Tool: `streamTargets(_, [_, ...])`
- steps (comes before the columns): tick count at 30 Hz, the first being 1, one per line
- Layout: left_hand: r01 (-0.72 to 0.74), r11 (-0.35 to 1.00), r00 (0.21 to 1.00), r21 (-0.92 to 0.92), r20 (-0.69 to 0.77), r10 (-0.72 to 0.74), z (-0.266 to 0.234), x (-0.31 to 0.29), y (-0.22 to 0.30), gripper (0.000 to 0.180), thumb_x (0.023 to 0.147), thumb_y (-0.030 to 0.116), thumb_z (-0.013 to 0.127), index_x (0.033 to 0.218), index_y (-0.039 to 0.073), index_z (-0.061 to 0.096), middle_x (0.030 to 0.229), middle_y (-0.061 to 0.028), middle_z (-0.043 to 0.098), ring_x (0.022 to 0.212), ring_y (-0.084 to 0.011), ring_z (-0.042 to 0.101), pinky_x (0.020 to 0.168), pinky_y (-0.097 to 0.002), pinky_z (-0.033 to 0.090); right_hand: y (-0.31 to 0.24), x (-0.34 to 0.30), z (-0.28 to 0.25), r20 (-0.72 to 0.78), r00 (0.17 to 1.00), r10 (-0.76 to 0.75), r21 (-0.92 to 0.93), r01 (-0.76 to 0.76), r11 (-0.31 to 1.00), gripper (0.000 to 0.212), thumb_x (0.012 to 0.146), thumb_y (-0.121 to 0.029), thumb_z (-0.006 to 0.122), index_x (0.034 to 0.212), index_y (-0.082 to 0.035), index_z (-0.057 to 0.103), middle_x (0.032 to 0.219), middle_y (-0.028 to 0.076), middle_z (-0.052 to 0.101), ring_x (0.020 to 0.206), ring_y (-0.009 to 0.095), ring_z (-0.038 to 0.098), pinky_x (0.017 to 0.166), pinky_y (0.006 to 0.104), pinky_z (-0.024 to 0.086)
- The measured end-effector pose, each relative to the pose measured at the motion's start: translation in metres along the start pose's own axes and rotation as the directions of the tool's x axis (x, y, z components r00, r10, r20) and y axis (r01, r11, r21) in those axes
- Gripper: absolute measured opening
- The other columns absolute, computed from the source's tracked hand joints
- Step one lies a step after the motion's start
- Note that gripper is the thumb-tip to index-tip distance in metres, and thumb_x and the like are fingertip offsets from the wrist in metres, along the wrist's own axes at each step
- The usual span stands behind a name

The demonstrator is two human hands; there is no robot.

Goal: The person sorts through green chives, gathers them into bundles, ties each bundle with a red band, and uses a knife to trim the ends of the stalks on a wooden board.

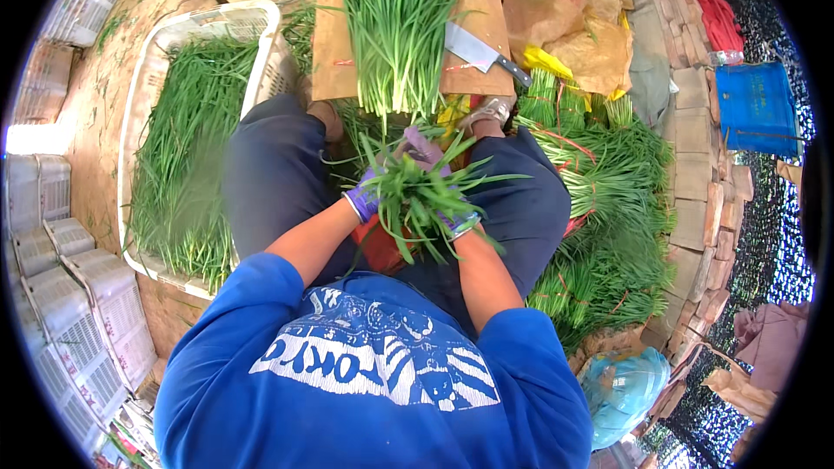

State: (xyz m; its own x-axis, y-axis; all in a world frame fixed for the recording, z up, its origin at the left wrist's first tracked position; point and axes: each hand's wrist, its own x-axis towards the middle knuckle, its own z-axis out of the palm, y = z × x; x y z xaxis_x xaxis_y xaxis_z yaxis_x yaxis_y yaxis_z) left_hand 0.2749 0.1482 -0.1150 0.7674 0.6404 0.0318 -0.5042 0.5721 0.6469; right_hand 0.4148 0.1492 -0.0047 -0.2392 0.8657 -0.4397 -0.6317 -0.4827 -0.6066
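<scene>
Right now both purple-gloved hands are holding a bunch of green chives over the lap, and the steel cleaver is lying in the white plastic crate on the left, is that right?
Not quite. The steel cleaver lies on the brown wooden cutting board ahead, beside a pile of cut chives, not in the white plastic crate. The head view shows it. The left hand and right hand do hold the bunch of green chives.

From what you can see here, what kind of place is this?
Probably an outdoor vegetable sorting spot at a farm or market. Both gloved hands, left hand and right hand, hold a bunch of green chives; a white crate holds more, and tied bundles lie piled beside a cleaver.
</scene>
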Motion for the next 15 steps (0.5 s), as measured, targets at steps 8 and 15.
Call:
streamTargets(8, [0.078,-0.365,0.995,0.928,-0.095,-0.027,-0.059,-0.010,-0.059,0.033,0.076,0.032,0.050,0.099,0.012,0.060,0.109,-0.0128,0.054,0.102,-0.0304,0.048,0.089,-0.0402,0.036,0.045,0.014,-0.064,0.328,0.925,-0.189,-0.944,0.316,-0.092,0.058,0.072,-0.020,0.060,0.126,-0.015,0.040,0.135,0.005,0.031,0.125,0.029,0.027,0.102,0.0349,0.027])
streamTargets(15, [0.064,-0.213,0.996,0.975,-0.077,-0.050,0.015,0.006,0.012,0.033,0.076,0.027,0.051,0.104,0.010,0.055,0.107,-0.0125,0.054,0.100,-0.0275,0.050,0.087,-0.0371,0.038,0.033,0.002,-0.031,0.319,0.927,-0.196,-0.922,0.256,-0.292,0.066,0.066,-0.042,0.061,0.127,-0.028,0.040,0.135,0.007,0.029,0.124,0.038,0.023,0.099,0.0569,0.016])
